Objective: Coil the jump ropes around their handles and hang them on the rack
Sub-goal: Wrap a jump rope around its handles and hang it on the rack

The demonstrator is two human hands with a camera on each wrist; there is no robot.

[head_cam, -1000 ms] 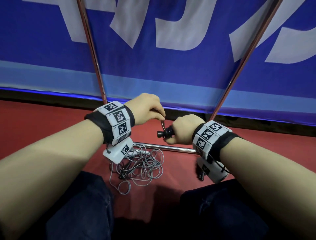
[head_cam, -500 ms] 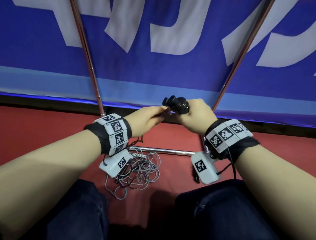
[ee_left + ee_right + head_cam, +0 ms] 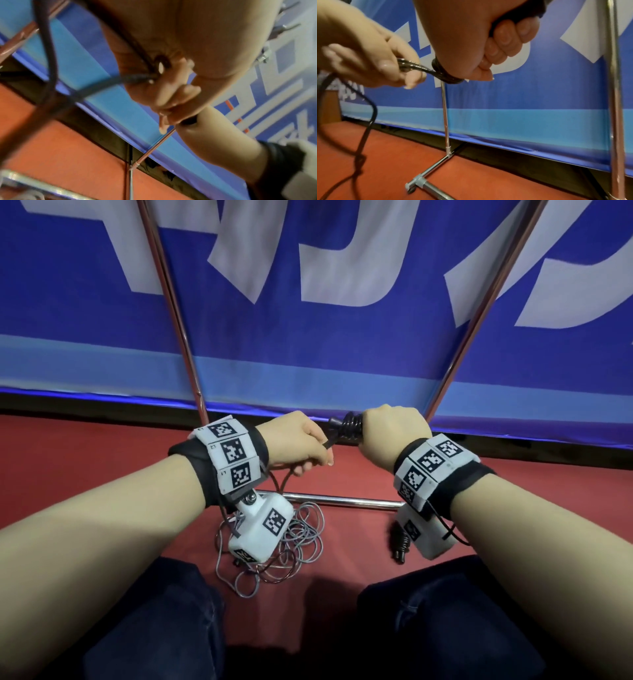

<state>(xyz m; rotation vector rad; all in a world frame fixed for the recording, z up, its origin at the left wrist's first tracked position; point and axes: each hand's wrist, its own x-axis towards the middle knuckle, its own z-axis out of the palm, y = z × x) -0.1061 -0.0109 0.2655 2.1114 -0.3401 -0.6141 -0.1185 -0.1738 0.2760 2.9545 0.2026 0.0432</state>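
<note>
The black rope (image 3: 346, 424) is coiled round the handles (image 3: 518, 14) in the right hand's (image 3: 394, 433) closed fist. Its loose end runs left into the left hand (image 3: 298, 445), pinched between thumb and curled fingers (image 3: 410, 79), above the rack's floor bar (image 3: 342, 502).

Red floor (image 3: 85, 467). On it: chrome rack base bar (image 3: 329, 501) running crosswise at centre, uprights rising at 11 and 1 o'clock. Loose grey rope tangle (image 3: 301, 539) just this side of the bar, at 7 o'clock from it. Black handle (image 3: 399, 546) lying at 5 o'clock, apart from the tangle.
</note>
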